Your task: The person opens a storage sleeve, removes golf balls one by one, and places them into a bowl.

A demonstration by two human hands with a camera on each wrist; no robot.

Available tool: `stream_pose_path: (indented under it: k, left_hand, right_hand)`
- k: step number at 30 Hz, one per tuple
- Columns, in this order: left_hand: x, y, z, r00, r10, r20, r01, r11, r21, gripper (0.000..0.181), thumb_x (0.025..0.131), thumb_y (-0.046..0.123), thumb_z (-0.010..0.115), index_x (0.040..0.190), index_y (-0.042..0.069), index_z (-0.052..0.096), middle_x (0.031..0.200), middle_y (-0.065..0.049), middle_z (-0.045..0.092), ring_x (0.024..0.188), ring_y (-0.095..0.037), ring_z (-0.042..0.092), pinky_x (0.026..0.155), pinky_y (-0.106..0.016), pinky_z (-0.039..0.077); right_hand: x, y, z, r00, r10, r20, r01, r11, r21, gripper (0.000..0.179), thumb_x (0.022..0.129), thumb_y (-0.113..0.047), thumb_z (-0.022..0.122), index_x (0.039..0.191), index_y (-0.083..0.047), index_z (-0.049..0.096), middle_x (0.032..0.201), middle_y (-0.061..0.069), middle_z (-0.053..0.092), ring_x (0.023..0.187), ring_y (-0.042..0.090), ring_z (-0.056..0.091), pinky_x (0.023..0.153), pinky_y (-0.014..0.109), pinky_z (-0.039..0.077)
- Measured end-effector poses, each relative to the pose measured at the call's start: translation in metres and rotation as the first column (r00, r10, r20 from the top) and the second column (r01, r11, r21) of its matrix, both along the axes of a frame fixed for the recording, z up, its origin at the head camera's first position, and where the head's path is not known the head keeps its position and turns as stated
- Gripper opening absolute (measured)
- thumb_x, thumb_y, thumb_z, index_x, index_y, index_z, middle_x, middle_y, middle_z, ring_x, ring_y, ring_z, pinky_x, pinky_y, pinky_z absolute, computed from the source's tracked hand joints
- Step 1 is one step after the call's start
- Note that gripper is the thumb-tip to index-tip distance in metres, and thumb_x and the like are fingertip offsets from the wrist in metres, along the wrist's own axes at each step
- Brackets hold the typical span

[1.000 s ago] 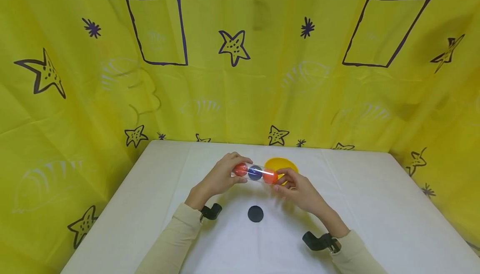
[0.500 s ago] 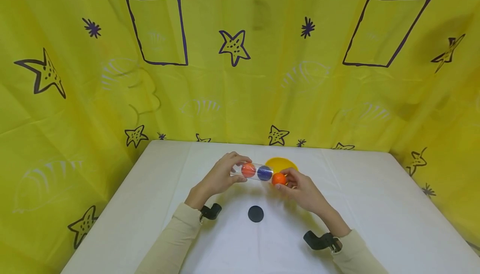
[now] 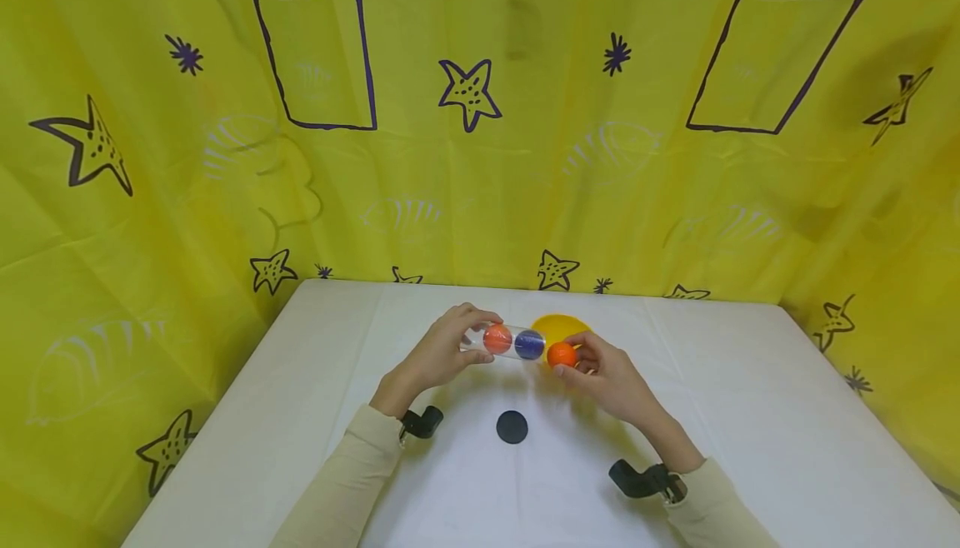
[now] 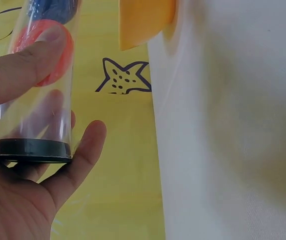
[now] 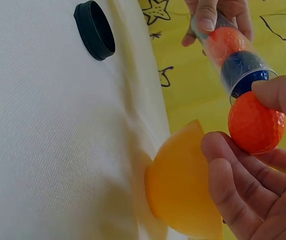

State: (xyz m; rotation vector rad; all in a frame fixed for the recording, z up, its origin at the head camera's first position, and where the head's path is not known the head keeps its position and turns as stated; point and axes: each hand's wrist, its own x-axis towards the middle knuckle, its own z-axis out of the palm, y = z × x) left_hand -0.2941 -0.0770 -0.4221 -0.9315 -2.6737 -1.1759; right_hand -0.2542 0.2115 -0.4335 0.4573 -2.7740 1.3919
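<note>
Head view shows us the left hand [image 3: 447, 344] gripping a clear tube [image 3: 513, 342], red ball [image 3: 497, 339] and blue ball [image 3: 529, 346] inside, while the right hand [image 3: 606, 371] pinches an orange ball [image 3: 562, 355] just outside its open end, near the yellow bowl [image 3: 557, 325], black cap [image 3: 512, 427] on the worktop [image 3: 450, 490].

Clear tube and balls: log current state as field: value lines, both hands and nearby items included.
left hand: grips the clear tube near its black base
right hand: pinches the loose orange ball
tube contents: inner orange ball, then blue ball nearer the open end
loose ball position: outside the open end; contact with rim unclear
tube pose: raised, lying roughly sideways
black cap: off the tube, on the white table
yellow bowl: on table, beyond the right hand; contents not visible
</note>
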Motion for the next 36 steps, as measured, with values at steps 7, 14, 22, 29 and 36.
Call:
stream_pose_path:
  k: [7,14,22,29,36]
  left_hand:
    - [-0.001,0.001,-0.002,1.000,0.007,-0.002,-0.007,1.000,0.000,0.051,0.085,0.011,0.083,0.133,0.014,0.065,0.115,-0.004,0.062,0.114,-0.028,0.060,0.095,-0.043,0.057]
    - [-0.002,0.001,-0.004,1.000,0.008,0.016,-0.008,1.000,0.004,0.052,0.085,0.010,0.083,0.133,0.015,0.064,0.116,-0.004,0.062,0.115,-0.028,0.060,0.096,-0.043,0.057]
    - [-0.001,0.001,-0.004,0.999,0.001,0.044,-0.002,1.000,0.011,0.051,0.086,0.011,0.082,0.133,0.016,0.064,0.116,-0.004,0.062,0.117,-0.033,0.060,0.097,-0.044,0.056]
    - [-0.001,0.001,-0.006,0.999,0.009,0.043,-0.009,1.000,0.002,0.051,0.086,0.012,0.082,0.134,0.016,0.064,0.117,-0.003,0.062,0.118,-0.032,0.060,0.097,-0.044,0.056]
    - [-0.002,-0.001,-0.004,0.999,0.015,0.037,-0.015,1.000,0.012,0.052,0.085,0.010,0.083,0.134,0.016,0.064,0.116,-0.003,0.062,0.116,-0.030,0.060,0.097,-0.043,0.056]
  right_hand:
    - [-0.001,0.003,0.003,0.993,-0.115,0.013,0.115,0.993,0.015,0.043,0.092,-0.032,0.078,0.124,-0.008,0.061,0.102,0.011,0.074,0.085,0.018,0.064,0.067,0.022,0.054]
    - [-0.004,0.009,0.005,0.972,-0.223,-0.069,0.226,0.973,0.039,0.044,0.091,-0.033,0.078,0.125,-0.009,0.064,0.107,0.013,0.068,0.087,0.021,0.058,0.065,0.022,0.051]
    - [-0.009,0.009,0.008,0.965,-0.257,-0.057,0.259,0.965,0.043,0.046,0.091,-0.029,0.078,0.126,-0.005,0.062,0.111,0.015,0.069,0.091,0.024,0.058,0.066,0.021,0.049]
    - [-0.021,0.007,0.002,0.965,-0.236,-0.112,0.246,0.965,0.089,0.046,0.089,-0.027,0.080,0.126,-0.003,0.065,0.113,0.015,0.070,0.100,0.028,0.059,0.078,0.028,0.048]
    - [-0.037,0.002,-0.005,0.962,-0.191,-0.194,0.219,0.967,0.131,0.043,0.088,-0.025,0.081,0.122,-0.001,0.069,0.113,0.016,0.069,0.105,0.032,0.055,0.086,0.036,0.046]
